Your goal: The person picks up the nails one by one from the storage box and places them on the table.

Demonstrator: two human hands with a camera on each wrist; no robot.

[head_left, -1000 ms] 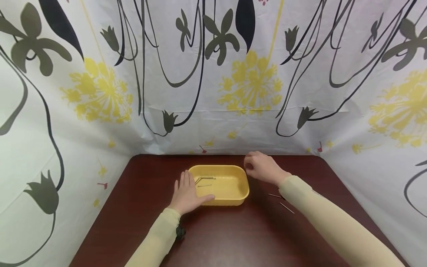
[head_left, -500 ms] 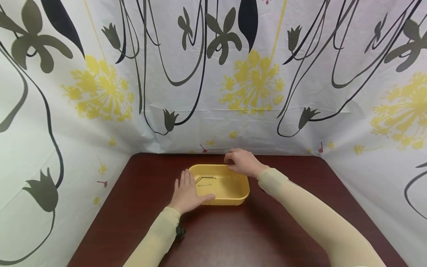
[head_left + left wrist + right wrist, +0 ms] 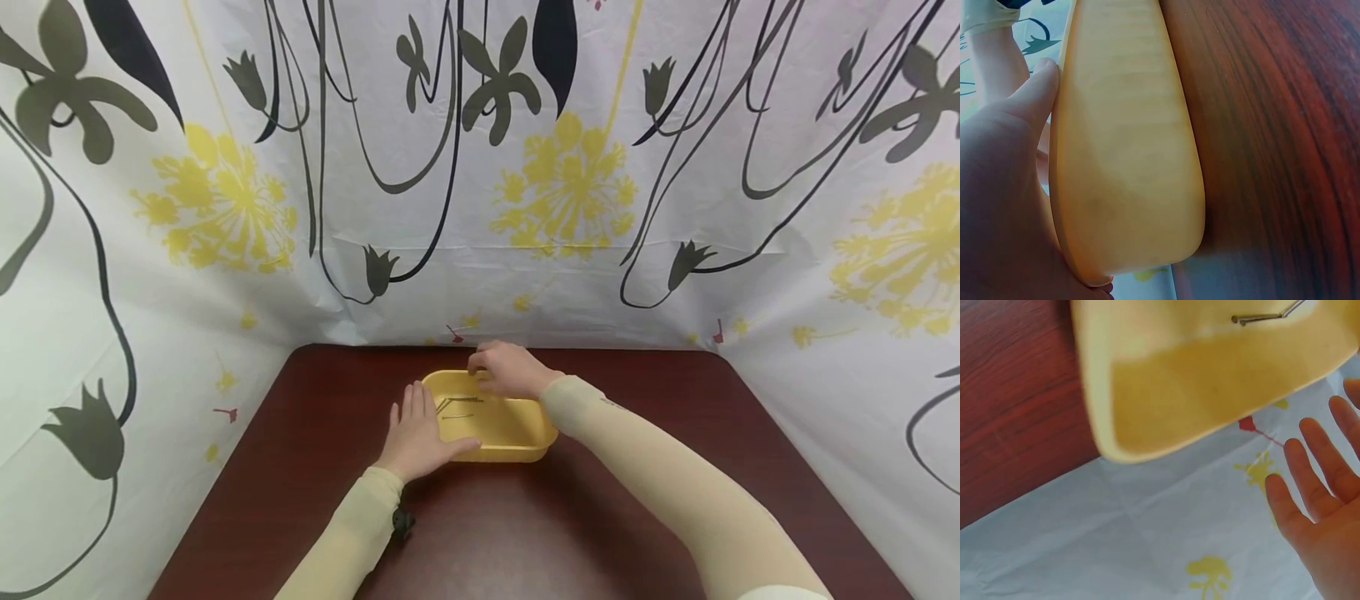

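A yellow plastic tray (image 3: 502, 454) stands near the back of the dark red table, with several thin metal nails (image 3: 459, 400) lying in its left part. My left hand (image 3: 412, 437) rests flat along the tray's left end, fingers straight, thumb on the front rim; the left wrist view shows this thumb (image 3: 1044, 87) against the rim. Over the tray's back rim hovers my right hand (image 3: 513, 369), thumb and index finger apart in the head view. In the right wrist view its loosely bent fingers (image 3: 1313, 450) are spread beside the tray, with nothing seen between them.
The table (image 3: 330, 433) ends just behind the tray, where a white curtain (image 3: 420, 308) with flower prints hangs. Curtain also surrounds the sides. My right sleeve (image 3: 645, 467) crosses over the table's right part and covers what lies beneath it.
My right hand has moved left, from beside the tray's right end to above its back rim. The sleeve now hides two nails that lay on the table. My left hand has stayed in place.
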